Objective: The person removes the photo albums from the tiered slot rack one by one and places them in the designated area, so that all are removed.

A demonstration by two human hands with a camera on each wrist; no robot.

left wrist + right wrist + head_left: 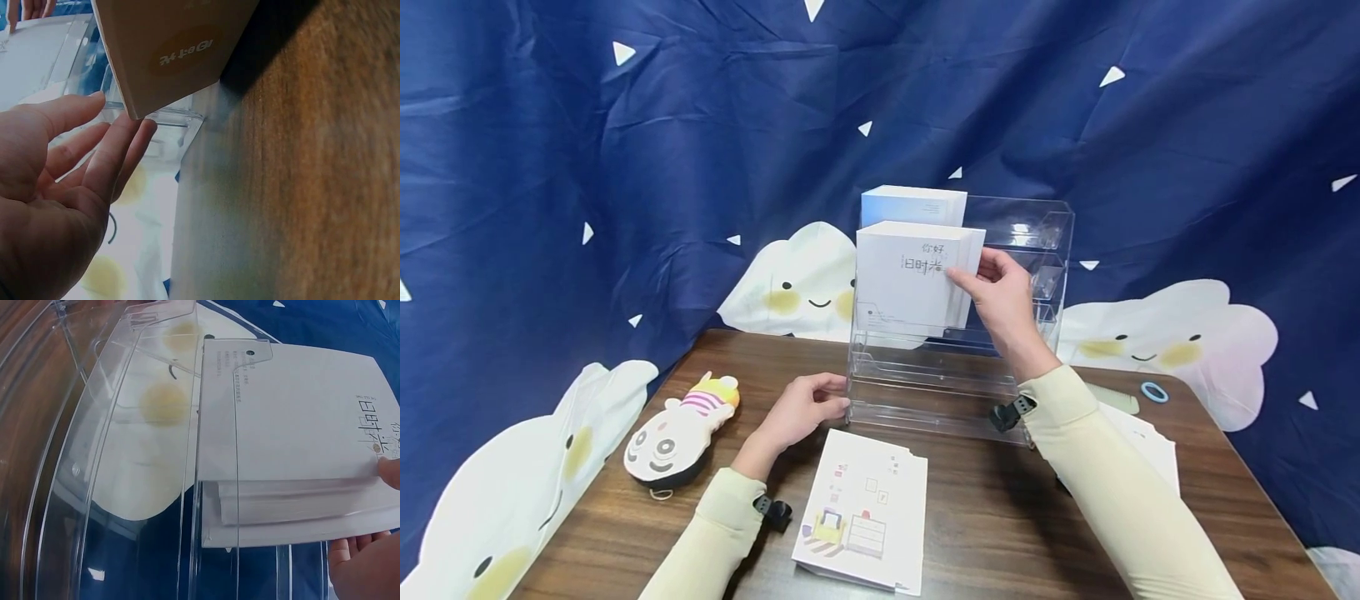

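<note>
A white book [898,279] with dark lettering stands in an upper tier of a clear acrylic rack [925,400]. My right hand [1006,300] pinches its right edge, thumb on the front cover and fingers behind. In the right wrist view the lower end of the book [281,412] sits behind the tier's clear lip. Behind it, one tier up, stands a blue-and-white book [910,207]. My left hand [801,410] touches the rack's lower left side with its fingertips; in the left wrist view the fingers of the left hand [69,162] are loosely bent.
On the table [985,517], an illustrated white stack [868,508] lies before the rack. A plush toy [677,433] lies at the left. Right of the rack are white papers [1150,450], a pale green item [1116,398] and a blue ring [1153,392]. A blue curtain [700,125] hangs behind.
</note>
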